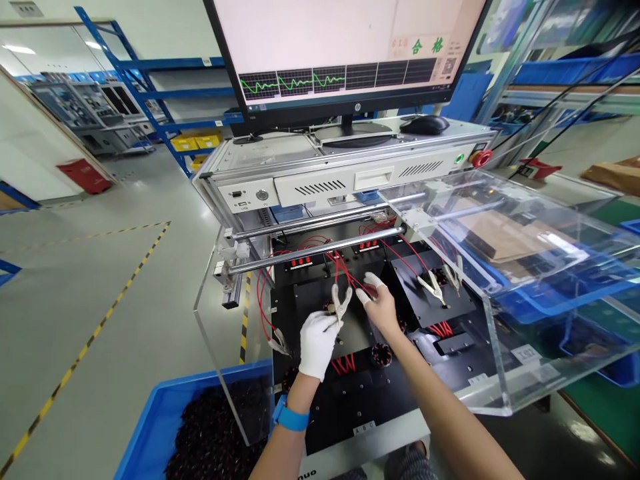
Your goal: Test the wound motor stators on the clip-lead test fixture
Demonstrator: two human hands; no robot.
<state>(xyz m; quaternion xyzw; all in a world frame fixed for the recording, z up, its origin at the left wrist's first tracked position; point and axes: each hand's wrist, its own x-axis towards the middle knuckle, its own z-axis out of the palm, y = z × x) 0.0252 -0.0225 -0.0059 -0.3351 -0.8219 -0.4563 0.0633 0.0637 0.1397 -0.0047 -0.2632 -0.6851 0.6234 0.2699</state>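
My left hand (317,342), in a white glove with a blue wrist strap, is closed on a white alligator clip (341,301) that carries a red wire. My right hand (381,305) has white finger cots and is pinched on another clip or red wire just right of it; what it grips is too small to name. Both hands hover over the black fixture plate (350,400) of a test machine. A small dark wound coil (381,354) sits on the plate below my right hand. More clips (434,287) lie to the right.
A clear acrylic guard (525,280) is swung open at the right. A blue bin (165,427) of several dark coils stands at lower left. A monitor (345,53) with green waveforms stands on the machine housing, next to a black mouse (425,124) and a red stop button (483,157).
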